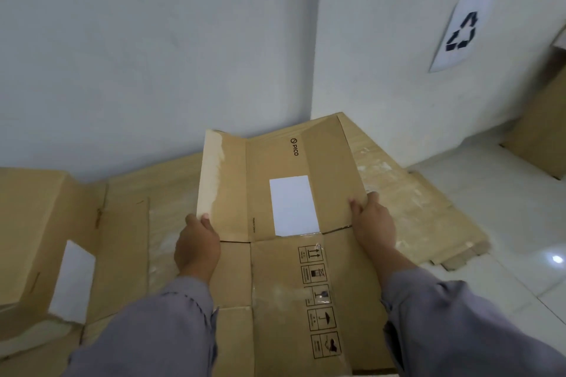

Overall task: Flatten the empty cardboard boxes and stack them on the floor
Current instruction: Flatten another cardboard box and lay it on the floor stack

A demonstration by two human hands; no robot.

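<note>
Currently, item: flattened cardboard box (pixel 294 223), held over the stack of flat cardboard (pixel 413 208) in the floor's wall corner; your left hand (pixel 197 245) grips its left edge, your right hand (pixel 372 223) its right edge, fingers curled under; likely light, stiff yet floppy at creases; hold opposite edges; an unflattened box (pixel 39 239) waits left.

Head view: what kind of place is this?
Likely an indoor recycling corner: a recycling sign on the white wall, flattened cardboard lying on the tiled floor, and both hands holding another flattened box.
</note>
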